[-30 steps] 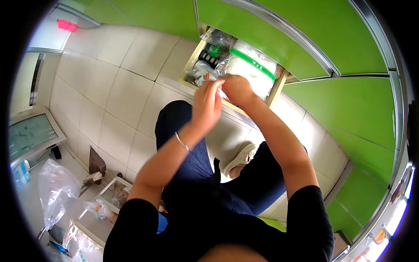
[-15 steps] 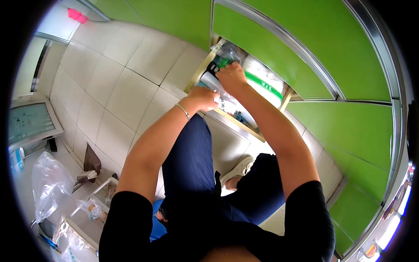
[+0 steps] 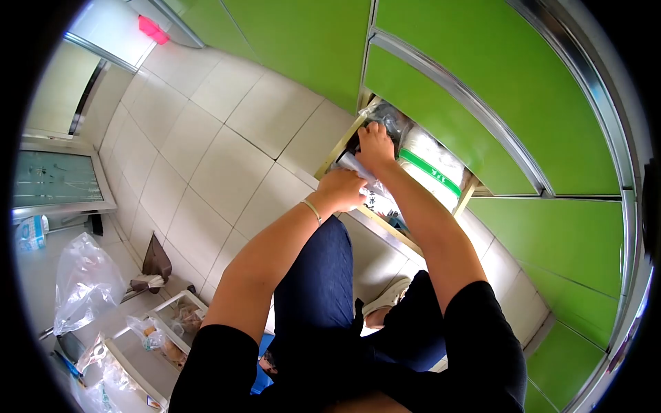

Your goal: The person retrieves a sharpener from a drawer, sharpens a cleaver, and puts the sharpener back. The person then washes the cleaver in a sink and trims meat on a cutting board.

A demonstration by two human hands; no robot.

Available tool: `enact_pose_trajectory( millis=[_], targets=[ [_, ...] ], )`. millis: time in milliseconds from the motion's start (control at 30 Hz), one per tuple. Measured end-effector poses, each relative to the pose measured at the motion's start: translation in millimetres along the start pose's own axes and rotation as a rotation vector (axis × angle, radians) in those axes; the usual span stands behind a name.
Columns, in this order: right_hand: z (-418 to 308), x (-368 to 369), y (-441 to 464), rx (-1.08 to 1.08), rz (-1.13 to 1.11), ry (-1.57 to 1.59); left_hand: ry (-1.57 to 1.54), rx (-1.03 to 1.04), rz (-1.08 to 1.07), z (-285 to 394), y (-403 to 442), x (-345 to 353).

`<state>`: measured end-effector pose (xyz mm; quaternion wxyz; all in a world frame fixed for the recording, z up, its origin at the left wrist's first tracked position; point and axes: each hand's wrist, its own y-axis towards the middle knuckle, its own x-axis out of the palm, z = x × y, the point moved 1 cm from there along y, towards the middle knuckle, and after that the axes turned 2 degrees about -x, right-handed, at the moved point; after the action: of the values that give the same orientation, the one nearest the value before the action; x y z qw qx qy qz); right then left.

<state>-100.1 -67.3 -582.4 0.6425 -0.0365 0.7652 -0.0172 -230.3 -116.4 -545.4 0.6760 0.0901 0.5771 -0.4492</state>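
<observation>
A pulled-out drawer (image 3: 339,146) in the green cabinet is packed with plastic bags. My left hand (image 3: 342,190) is closed over its front left corner, next to a pale roll-shaped item (image 3: 355,165); what the fingers hold is hidden. Farther in, my right hand (image 3: 376,146) reaches down with curled fingers between that item and a white bag with a green band (image 3: 438,157). Its fingertips are out of sight among dark contents. Behind it lies a clear, greyish plastic bag (image 3: 390,118). A white packet with dark print (image 3: 377,204) sits near the drawer front.
Green cabinet doors (image 3: 551,241) rise on the right. At lower left stand a white rack (image 3: 141,351) with bagged items, a clear plastic bag (image 3: 82,282) and a brown dustpan-like object (image 3: 157,258). A pink object (image 3: 153,29) is at upper left. Pale tiles (image 3: 234,158) cover the floor.
The view has shifted, so the drawer appears lower and farther right. My right hand no longer touches the green band area; its fingers now dip in beside the pale roll-shaped item.
</observation>
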Motion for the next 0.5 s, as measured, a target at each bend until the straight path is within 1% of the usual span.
enact_pose_trajectory(
  millis=[33, 67, 100, 133, 167, 200, 233, 267, 300, 333, 400, 433, 467, 500],
  targets=[
    [1.3, -2.9, -6.5, -0.04, 0.048, 0.046, 0.036, 0.046, 0.092, -0.8, 0.5, -1.4],
    [3.2, -6.0, -9.9, -0.079, 0.1, 0.089, 0.039, 0.053, 0.1, -3.0, 3.6, -3.0],
    [-0.2, -10.0, -16.0, -0.06, 0.116, 0.138, 0.082, 0.041, 0.074, -2.4, 2.1, -6.6],
    [-1.5, -13.8, -25.2, -0.065, 0.077, 0.154, 0.119, 0.029, 0.042, 1.0, -1.1, -6.5],
    [-4.6, -18.6, -32.6, -0.094, 0.093, 0.196, 0.136, 0.062, 0.052, -2.1, 0.6, -1.4],
    [-5.7, -25.6, -39.1, -0.124, 0.113, 0.237, 0.138, 0.069, 0.055, -1.1, 1.2, -1.1],
    [-6.2, -38.9, -47.4, -0.117, 0.117, 0.232, 0.083, 0.026, 0.013, 0.6, 2.2, -1.3],
    [-8.7, -55.2, -56.2, -0.19, 0.252, 0.364, 0.031, -0.017, -0.031, 1.5, 1.4, -2.8],
    [-11.2, -73.6, -63.9, -0.266, 0.388, 0.492, 0.08, -0.008, -0.041, 3.4, 0.3, -5.4],
    [-11.3, -90.8, -71.7, -0.264, 0.472, 0.585, 0.082, -0.002, -0.039, 4.3, -0.3, -6.0],
    [-3.5, -117.6, -81.8, -0.176, 0.565, 0.723, 0.019, -0.026, -0.053, 1.4, 2.8, -1.5],
    [2.1, -132.1, -83.0, -0.107, 0.576, 0.84, -0.011, 0.038, -0.015, -2.3, 1.6, -2.6],
    [5.9, -148.3, -84.8, -0.034, 0.589, 0.955, -0.008, 0.049, -0.016, -7.6, -1.3, -4.1],
    [6.6, -171.8, -88.0, -0.038, 0.611, 1.135, -0.009, 0.141, -0.058, -8.7, -3.8, -14.3]
  ],
)
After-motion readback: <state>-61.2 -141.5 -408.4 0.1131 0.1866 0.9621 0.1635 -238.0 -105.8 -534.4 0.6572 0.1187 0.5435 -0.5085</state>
